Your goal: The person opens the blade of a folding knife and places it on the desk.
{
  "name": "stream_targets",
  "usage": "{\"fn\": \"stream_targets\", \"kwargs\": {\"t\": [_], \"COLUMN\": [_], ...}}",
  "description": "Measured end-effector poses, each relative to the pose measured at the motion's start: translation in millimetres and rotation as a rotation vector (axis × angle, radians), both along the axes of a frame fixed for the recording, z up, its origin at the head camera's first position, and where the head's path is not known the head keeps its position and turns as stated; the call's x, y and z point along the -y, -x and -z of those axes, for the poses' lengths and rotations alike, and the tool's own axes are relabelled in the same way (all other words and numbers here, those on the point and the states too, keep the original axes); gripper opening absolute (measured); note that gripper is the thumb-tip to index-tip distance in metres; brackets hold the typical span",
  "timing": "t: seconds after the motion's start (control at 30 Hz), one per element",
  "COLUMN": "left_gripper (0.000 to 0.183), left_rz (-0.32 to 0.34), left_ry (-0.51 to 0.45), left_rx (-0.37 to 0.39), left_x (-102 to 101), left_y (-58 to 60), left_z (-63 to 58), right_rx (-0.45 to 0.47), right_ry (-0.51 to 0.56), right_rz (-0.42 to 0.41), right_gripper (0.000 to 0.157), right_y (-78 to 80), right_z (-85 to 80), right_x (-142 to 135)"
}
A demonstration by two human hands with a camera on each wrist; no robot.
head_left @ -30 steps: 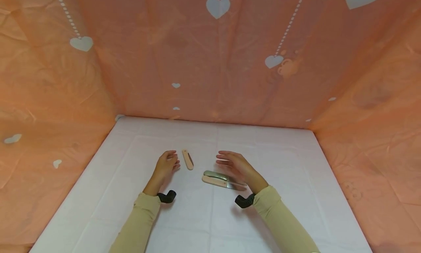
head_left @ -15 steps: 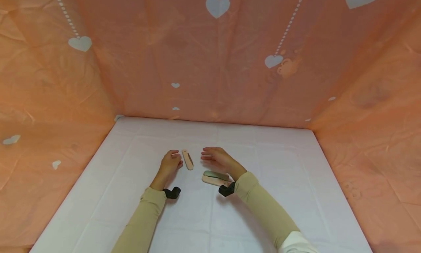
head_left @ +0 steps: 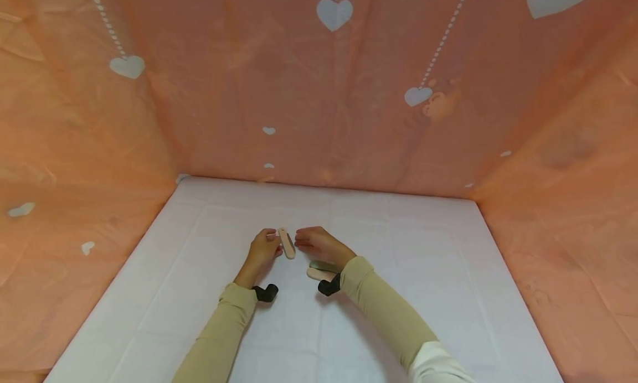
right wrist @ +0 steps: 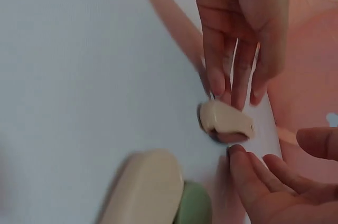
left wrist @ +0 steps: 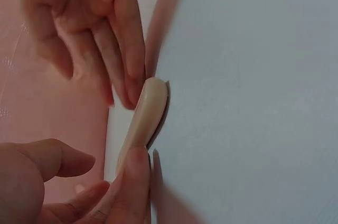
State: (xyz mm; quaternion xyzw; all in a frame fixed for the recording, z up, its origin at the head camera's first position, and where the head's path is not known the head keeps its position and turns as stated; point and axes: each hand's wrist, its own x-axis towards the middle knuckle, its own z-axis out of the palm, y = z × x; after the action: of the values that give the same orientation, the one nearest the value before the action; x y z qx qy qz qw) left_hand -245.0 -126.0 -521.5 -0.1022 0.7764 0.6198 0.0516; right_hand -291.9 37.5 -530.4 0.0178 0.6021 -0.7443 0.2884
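Note:
A small folding knife with a beige handle (head_left: 286, 243) lies folded on the white table between the two hands. Close on its left is my left hand (head_left: 264, 253), fingers loosely bent; in the left wrist view its fingertips reach the handle's near end, though firm contact is unclear. My right hand (head_left: 324, 244) hovers just right of the knife with fingers extended, holding nothing. Below the right wrist lie a second beige-handled knife (head_left: 319, 274) and a green-handled knife (head_left: 324, 266), side by side. My right forearm and wrist camera hide their blades.
The white cloth-covered table (head_left: 279, 338) is enclosed by orange curtains (head_left: 299, 95) with white hearts at the back and both sides. Black wrist cameras (head_left: 266, 293) sit under both wrists.
My right hand has swept left, from above the two paired knives to beside the folded knife. My left hand has edged right towards it. The right forearm now covers the paired knives' blades.

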Motion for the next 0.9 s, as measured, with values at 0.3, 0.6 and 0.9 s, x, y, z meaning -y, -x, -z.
{"fn": "stream_targets", "kwargs": {"t": [0.3, 0.6, 0.9], "left_gripper": [0.036, 0.037, 0.036], "left_rz": [0.005, 0.000, 0.018], "left_ry": [0.000, -0.002, 0.016], "left_rx": [-0.018, -0.004, -0.014], "left_x": [-5.7, -8.5, -9.5], "left_y": [-2.9, -4.9, -3.7], "left_z": [2.0, 2.8, 4.9], "right_rx": [0.001, 0.078, 0.105], "right_ry": [-0.058, -0.040, -0.019], "right_rz": [0.048, 0.058, 0.075], "right_gripper": [0.033, 0.036, 0.036], "right_y": [9.0, -13.2, -13.4], "right_z": [14.5, -21.4, -22.5], "right_x": [14.7, 11.6, 10.7]}}
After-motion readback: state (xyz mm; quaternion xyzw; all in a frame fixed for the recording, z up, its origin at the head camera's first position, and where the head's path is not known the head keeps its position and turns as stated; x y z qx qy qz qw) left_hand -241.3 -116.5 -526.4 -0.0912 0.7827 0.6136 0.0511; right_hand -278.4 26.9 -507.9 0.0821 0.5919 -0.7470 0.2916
